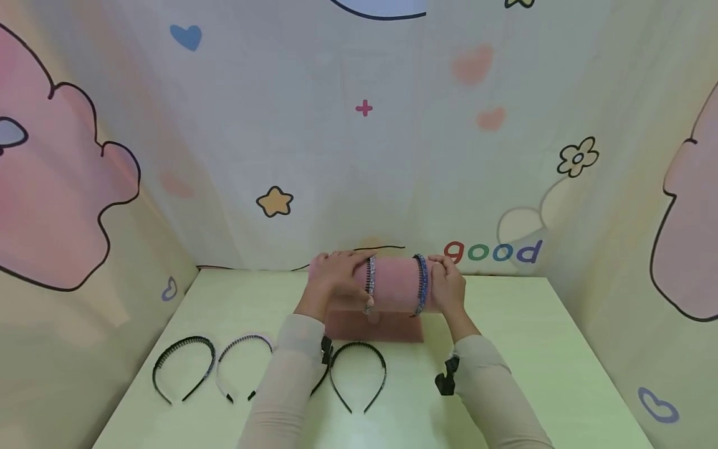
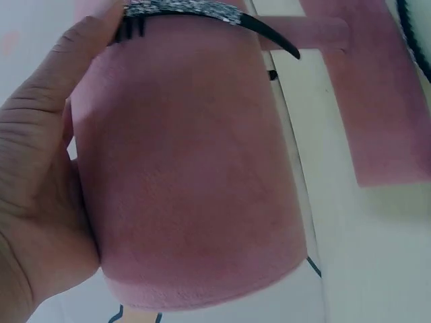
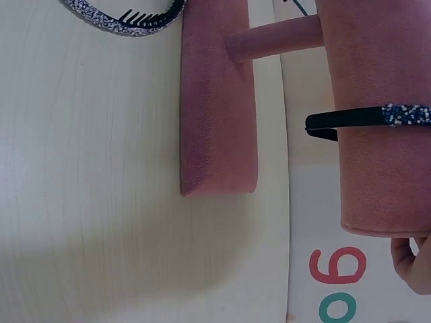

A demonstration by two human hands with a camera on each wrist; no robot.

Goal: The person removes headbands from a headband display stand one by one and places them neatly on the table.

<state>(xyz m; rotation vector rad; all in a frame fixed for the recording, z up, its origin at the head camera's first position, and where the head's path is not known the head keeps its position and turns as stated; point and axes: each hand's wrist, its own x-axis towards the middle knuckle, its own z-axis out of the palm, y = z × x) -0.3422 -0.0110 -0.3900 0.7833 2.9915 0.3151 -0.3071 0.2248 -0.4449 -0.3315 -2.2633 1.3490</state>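
Note:
A pink plush headband stand has a thick horizontal roll (image 1: 395, 284) raised on a short post over a flat base (image 1: 381, 327). Around the roll sit a silver glittery headband (image 1: 371, 274) at left of centre and a blue glittery headband (image 1: 422, 284) near the right end. My left hand (image 1: 333, 277) spans the roll, fingers over the top and thumb low at the silver headband; in the left wrist view the thumb tip meets that band beside its black teeth. My right hand (image 1: 449, 287) grips the roll's right end with curled fingers, just beside the blue headband.
On the pale table (image 1: 521, 355) lie a black toothed headband (image 1: 187, 341), a pale lilac one (image 1: 247, 337) and a dark one (image 1: 359, 343). Another (image 1: 321, 381) is mostly hidden by the left sleeve. A printed cloth backdrop (image 1: 314, 125) rises behind and at both sides.

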